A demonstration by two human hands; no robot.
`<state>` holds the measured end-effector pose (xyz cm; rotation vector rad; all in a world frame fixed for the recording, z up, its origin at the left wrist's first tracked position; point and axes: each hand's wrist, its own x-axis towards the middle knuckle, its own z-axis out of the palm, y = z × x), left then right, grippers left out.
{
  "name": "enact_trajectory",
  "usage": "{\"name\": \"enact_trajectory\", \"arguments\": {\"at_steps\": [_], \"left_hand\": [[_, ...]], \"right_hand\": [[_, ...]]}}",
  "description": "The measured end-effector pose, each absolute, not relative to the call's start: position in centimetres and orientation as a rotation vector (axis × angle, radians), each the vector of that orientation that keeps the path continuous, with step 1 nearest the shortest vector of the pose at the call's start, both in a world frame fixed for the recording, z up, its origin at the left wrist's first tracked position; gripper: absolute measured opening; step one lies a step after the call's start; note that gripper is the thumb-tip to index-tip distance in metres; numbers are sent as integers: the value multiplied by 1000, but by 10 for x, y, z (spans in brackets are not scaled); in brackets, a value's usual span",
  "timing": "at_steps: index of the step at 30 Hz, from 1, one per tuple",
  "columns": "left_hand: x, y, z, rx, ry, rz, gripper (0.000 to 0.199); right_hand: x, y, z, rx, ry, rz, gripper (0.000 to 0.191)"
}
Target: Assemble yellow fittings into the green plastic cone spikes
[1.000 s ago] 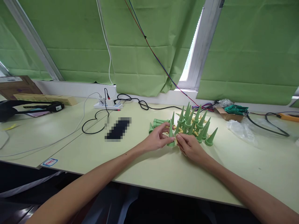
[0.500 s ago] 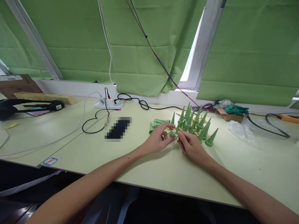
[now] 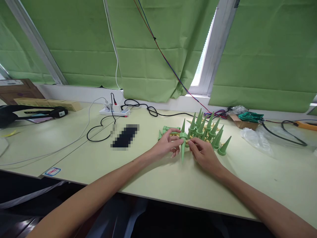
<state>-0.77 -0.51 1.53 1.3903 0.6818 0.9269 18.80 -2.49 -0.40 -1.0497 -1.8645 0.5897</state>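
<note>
A green plastic spike (image 3: 183, 152) with a round collar is gripped in the fingers of my left hand (image 3: 167, 143). Its tip points down toward the table's front edge. My right hand (image 3: 203, 152) pinches a small yellow piece (image 3: 187, 141) close beside the spike's collar; whether the two touch I cannot tell. Just behind my hands, several similar green spikes (image 3: 199, 127) stand upright on their wide ends, tips up. Small yellow pieces (image 3: 175, 134) lie among them. A green cylindrical part (image 3: 170, 128) rests on its side behind my left hand.
The pale table (image 3: 99, 168) holds a pixelated dark object (image 3: 125, 136) and a white power strip (image 3: 115, 111) with cables at left. A small cardboard box (image 3: 244, 123) and clear plastic wrap (image 3: 257, 138) are at right. Green curtains (image 3: 158, 66) hang behind.
In my left hand the green spike has turned, so its tip now points down toward me. My right hand stays close by, pinching the yellow piece.
</note>
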Motion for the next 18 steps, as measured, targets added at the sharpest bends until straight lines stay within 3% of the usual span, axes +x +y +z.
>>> {"name": "enact_trajectory", "arguments": {"at_steps": [6,18], "left_hand": [[-7,-7,16,1364,680,863,57],[-9,-12,17,1781,731,876,39]], "right_hand": [[188,-26,-3,-1038,-1913,580,40],[189,-24,-6,-1050,-1907,611,49]]}}
